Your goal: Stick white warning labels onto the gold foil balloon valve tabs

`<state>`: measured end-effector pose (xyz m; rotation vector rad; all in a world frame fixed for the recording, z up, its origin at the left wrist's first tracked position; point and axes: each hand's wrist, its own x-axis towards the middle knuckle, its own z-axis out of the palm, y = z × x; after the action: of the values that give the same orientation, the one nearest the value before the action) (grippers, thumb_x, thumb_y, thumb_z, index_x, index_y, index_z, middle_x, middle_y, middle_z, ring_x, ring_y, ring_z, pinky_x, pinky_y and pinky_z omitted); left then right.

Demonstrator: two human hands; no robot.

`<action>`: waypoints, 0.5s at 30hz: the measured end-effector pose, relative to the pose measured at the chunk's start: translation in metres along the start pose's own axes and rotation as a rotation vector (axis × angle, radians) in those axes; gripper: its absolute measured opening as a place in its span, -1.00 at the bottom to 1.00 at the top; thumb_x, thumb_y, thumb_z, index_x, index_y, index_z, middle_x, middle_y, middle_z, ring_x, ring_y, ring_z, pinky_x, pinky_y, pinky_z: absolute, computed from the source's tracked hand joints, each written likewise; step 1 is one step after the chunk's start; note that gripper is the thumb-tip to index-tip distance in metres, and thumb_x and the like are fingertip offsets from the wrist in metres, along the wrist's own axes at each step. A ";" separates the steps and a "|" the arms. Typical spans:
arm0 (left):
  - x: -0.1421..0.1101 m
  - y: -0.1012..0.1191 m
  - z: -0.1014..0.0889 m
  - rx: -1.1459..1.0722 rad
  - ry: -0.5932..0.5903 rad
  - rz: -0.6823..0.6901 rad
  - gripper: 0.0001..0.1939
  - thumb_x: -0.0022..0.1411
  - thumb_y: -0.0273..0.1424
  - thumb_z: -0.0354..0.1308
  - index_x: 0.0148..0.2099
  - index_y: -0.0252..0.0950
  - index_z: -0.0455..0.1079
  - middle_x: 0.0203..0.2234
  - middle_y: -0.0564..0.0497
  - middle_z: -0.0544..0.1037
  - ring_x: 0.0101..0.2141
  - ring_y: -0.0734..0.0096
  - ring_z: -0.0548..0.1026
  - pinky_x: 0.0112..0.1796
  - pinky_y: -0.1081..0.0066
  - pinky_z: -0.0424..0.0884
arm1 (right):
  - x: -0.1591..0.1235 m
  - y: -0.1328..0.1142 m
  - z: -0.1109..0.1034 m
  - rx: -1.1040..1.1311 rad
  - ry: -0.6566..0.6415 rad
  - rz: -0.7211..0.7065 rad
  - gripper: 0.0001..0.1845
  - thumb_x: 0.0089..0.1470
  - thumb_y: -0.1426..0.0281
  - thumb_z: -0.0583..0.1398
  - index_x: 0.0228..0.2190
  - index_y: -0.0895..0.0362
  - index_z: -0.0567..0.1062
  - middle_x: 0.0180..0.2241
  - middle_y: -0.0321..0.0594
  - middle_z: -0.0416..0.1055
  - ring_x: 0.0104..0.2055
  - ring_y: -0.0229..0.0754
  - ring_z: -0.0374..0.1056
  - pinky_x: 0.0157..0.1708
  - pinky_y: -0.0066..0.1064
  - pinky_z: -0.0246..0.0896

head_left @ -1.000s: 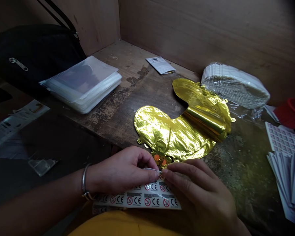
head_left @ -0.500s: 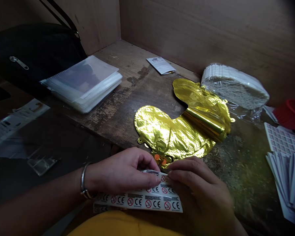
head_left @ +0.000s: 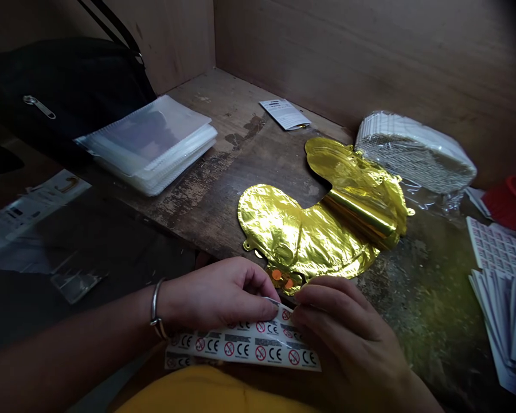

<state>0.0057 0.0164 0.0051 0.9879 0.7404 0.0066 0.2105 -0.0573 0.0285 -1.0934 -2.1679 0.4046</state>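
Strip of CE labels (head_left: 245,344) held above bench edge; upper edge pinched between fingers of left hand (head_left: 215,293) and right hand (head_left: 341,324), corner bent up for handling; gold foil balloon (head_left: 309,235) laid flat on wooden bench (head_left: 241,172), just beyond hands, within easy reach.

a scarred, peeling wooden bench top (head_left: 245,158) runs back into the corner of two wooden panels. from where i stand, a stack of clear plastic sleeves (head_left: 148,152) lies at ten o'clock and a small white leaflet (head_left: 285,113) at twelve. a crumpled gold foil balloon (head_left: 309,229) sprawls across the middle. a plastic-wrapped bundle of white paper (head_left: 415,152) sits at two o'clock, touching the balloon's far edge, with printed label sheets (head_left: 499,246) and loose white cards (head_left: 507,321) at three.
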 end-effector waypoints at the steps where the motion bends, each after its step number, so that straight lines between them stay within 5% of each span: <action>1: 0.000 0.000 0.000 -0.002 0.002 -0.004 -0.83 0.12 -0.35 0.22 -0.26 -0.35 0.49 -0.51 0.10 0.46 -0.54 0.58 0.30 -0.52 0.56 0.15 | 0.000 0.000 0.001 0.009 0.014 0.026 -0.78 0.05 0.67 0.22 -0.26 0.21 0.50 -0.29 -0.12 0.48 -0.19 -0.20 0.34 -0.24 -0.48 0.38; 5: 0.001 0.001 -0.002 -0.036 0.014 -0.018 -0.82 0.10 -0.34 0.24 -0.29 -0.36 0.47 -0.52 0.10 0.44 -0.56 0.60 0.28 -0.51 0.56 0.16 | -0.003 0.002 0.002 0.029 0.009 0.089 -0.79 0.12 0.58 0.19 -0.17 0.19 0.50 -0.28 -0.13 0.47 -0.25 -0.24 0.37 -0.28 -0.49 0.40; 15: 0.003 0.004 0.000 -0.096 0.047 -0.075 -0.76 0.00 -0.30 0.28 -0.32 -0.39 0.47 -0.54 0.09 0.42 -0.55 0.57 0.27 -0.51 0.54 0.15 | -0.005 0.005 0.004 -0.043 0.019 -0.107 -0.74 0.19 0.59 0.06 -0.12 0.28 0.47 -0.33 -0.06 0.51 -0.30 -0.21 0.41 -0.24 -0.38 0.42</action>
<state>0.0088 0.0194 0.0063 0.8703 0.8123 -0.0001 0.2133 -0.0585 0.0205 -0.9951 -2.2164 0.2995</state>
